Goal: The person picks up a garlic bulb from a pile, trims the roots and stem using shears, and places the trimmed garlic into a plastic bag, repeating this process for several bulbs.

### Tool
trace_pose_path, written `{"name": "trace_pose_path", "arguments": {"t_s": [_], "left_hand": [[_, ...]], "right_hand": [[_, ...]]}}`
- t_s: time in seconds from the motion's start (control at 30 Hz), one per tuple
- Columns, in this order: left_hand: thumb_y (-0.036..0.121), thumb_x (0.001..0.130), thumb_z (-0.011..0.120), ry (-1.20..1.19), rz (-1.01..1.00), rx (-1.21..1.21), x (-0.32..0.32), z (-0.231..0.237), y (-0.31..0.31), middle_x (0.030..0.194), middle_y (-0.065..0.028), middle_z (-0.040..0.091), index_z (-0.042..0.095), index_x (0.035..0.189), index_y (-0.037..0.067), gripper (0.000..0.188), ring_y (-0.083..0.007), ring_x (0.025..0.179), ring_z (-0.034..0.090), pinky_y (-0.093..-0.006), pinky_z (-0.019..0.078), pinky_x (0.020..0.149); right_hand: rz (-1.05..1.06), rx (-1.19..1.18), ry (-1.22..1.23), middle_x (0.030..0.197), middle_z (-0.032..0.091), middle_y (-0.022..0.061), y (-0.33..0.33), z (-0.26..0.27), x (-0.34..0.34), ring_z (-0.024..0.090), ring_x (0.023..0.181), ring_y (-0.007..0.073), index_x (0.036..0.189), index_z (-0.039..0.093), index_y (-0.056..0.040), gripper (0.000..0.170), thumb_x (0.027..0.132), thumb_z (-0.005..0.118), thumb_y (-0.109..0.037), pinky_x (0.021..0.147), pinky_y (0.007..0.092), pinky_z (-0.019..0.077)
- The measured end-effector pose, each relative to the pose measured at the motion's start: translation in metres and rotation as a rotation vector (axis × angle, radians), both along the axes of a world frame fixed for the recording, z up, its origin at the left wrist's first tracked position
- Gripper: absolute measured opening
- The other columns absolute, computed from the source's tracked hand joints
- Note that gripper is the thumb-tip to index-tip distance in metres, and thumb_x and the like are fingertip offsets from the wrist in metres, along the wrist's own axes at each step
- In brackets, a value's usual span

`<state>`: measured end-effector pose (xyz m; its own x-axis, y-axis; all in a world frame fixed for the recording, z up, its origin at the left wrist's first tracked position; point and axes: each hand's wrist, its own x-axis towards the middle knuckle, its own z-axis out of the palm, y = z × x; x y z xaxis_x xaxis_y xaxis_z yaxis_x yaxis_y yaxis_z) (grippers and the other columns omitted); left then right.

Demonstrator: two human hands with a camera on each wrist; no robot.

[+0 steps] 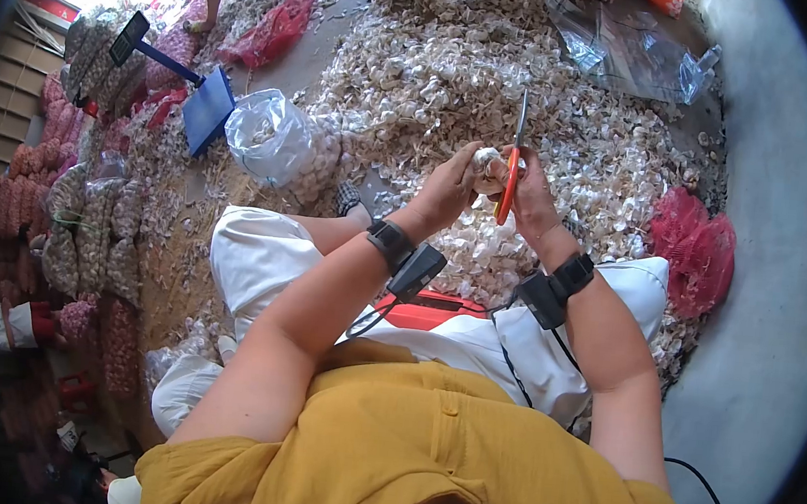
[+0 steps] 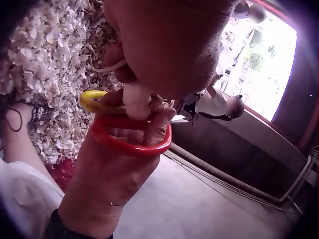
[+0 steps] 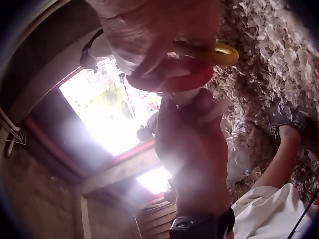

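My left hand (image 1: 443,193) holds a whitish garlic bulb (image 1: 485,170) in front of my lap. In my right hand (image 1: 536,206) is a pair of scissors (image 1: 507,192) with red and yellow handles, the blades pointing away from me. The two hands are close together, and the scissors overlap the bulb's right side in the head view. The left wrist view shows the red handle loop (image 2: 130,145) around right-hand fingers, with pale garlic (image 2: 137,102) between the hands. Backlit in the right wrist view, the left hand (image 3: 192,134) lies just below the scissors.
A broad heap of garlic and loose skins (image 1: 440,71) spreads ahead. A clear plastic bag (image 1: 264,132) stands left, near a blue scale (image 1: 208,112). Red netting (image 1: 690,250) lies right, beside the wall (image 1: 769,287). Filled mesh sacks (image 1: 94,232) line the far left, with other people nearby.
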<state>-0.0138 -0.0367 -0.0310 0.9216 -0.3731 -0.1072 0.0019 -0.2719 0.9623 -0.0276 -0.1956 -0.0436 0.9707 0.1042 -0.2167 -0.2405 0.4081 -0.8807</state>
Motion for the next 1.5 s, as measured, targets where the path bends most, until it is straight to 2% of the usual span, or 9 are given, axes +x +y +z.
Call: {"name": "trace_pose_path", "arguments": {"t_s": [0.27,0.33,0.43,0.97,1.07,1.17,1.3,1.47,1.5], "left_hand": [[0.018,0.092,0.054,0.183,0.252,-0.275,-0.001,0.002,-0.004,0.077,-0.0056,0.056,0.046,0.114,0.001,0.029,-0.0078,0.063,0.052,-0.0229,0.0450,0.052],[0.016,0.085,0.065,-0.244,0.220,0.167,-0.002,-0.004,-0.005,0.076,-0.0049,0.057,0.049,0.101,0.001,0.027,-0.0074,0.063,0.053,-0.0227,0.0442,0.053],[0.014,0.078,0.071,-0.400,0.208,0.217,0.004,-0.005,-0.005,0.071,-0.0036,0.056,0.052,0.089,0.001,0.025,-0.0072,0.061,0.052,-0.0236,0.0432,0.053],[0.005,0.082,0.061,-0.429,0.272,0.144,0.016,-0.014,-0.013,0.060,-0.0023,0.052,0.053,0.073,0.000,0.013,-0.0065,0.055,0.048,-0.0235,0.0407,0.049],[0.007,0.084,0.058,-0.278,0.350,0.176,0.016,-0.008,-0.012,0.063,-0.0041,0.056,0.053,0.078,0.000,0.011,-0.0094,0.055,0.053,-0.0256,0.0432,0.048],[0.012,0.088,0.055,0.211,0.428,-0.068,0.025,-0.015,0.001,0.070,-0.0067,0.059,0.051,0.092,0.001,0.012,-0.0113,0.055,0.054,-0.0249,0.0448,0.046],[0.030,0.093,0.053,0.296,0.321,-0.318,0.017,-0.016,0.014,0.075,-0.0041,0.057,0.050,0.096,0.004,0.027,-0.0070,0.052,0.051,-0.0221,0.0432,0.044],[0.050,0.094,0.040,0.475,-0.047,-0.238,0.016,0.001,0.002,0.068,0.0019,0.050,0.056,0.089,0.006,0.047,-0.0047,0.049,0.042,-0.0217,0.0331,0.042],[0.049,0.095,0.040,0.297,-0.002,-0.154,0.016,-0.005,-0.002,0.064,0.0024,0.049,0.057,0.084,0.006,0.047,-0.0047,0.049,0.041,-0.0231,0.0324,0.043]], "right_hand": [[-0.134,0.036,-0.037,0.084,0.054,0.0012,0.000,-0.010,0.005,0.055,0.075,0.0100,0.115,0.044,-0.0085,0.042,0.083,0.068,-0.021,0.064,0.0244,0.0478],[-0.118,0.036,-0.051,0.083,0.054,0.0006,-0.001,-0.013,0.005,0.055,0.075,0.0093,0.115,0.044,-0.0083,0.041,0.083,0.068,-0.018,0.065,0.0240,0.0473],[-0.167,-0.055,-0.158,0.084,0.054,0.0000,0.005,-0.014,0.005,0.054,0.076,0.0081,0.115,0.044,-0.0085,0.039,0.083,0.067,-0.013,0.065,0.0230,0.0458],[-0.286,-0.474,-0.387,0.081,0.051,-0.0011,0.008,-0.003,0.001,0.048,0.071,0.0068,0.108,0.047,-0.0099,0.038,0.078,0.071,-0.011,0.063,0.0222,0.0434],[-0.313,-0.401,-0.317,0.078,0.051,-0.0022,0.006,-0.014,0.005,0.049,0.069,0.0063,0.107,0.048,-0.0114,0.034,0.080,0.068,-0.008,0.061,0.0221,0.0431],[-0.270,0.048,-0.161,0.075,0.052,-0.0026,0.002,-0.011,0.009,0.051,0.067,0.0063,0.110,0.049,-0.0133,0.030,0.084,0.064,-0.007,0.058,0.0232,0.0437],[-0.291,0.133,-0.091,0.075,0.052,-0.0033,0.000,0.005,0.008,0.050,0.067,0.0057,0.111,0.048,-0.0133,0.030,0.086,0.062,-0.008,0.057,0.0222,0.0420],[-0.105,0.003,-0.200,0.086,0.059,0.0012,0.000,-0.009,0.007,0.057,0.080,0.0080,0.114,0.047,-0.0120,0.031,0.087,0.061,-0.009,0.069,0.0231,0.0462],[-0.115,0.001,-0.216,0.090,0.060,0.0026,0.002,-0.011,0.005,0.058,0.084,0.0087,0.114,0.047,-0.0120,0.031,0.087,0.061,-0.010,0.073,0.0237,0.0467]]}}
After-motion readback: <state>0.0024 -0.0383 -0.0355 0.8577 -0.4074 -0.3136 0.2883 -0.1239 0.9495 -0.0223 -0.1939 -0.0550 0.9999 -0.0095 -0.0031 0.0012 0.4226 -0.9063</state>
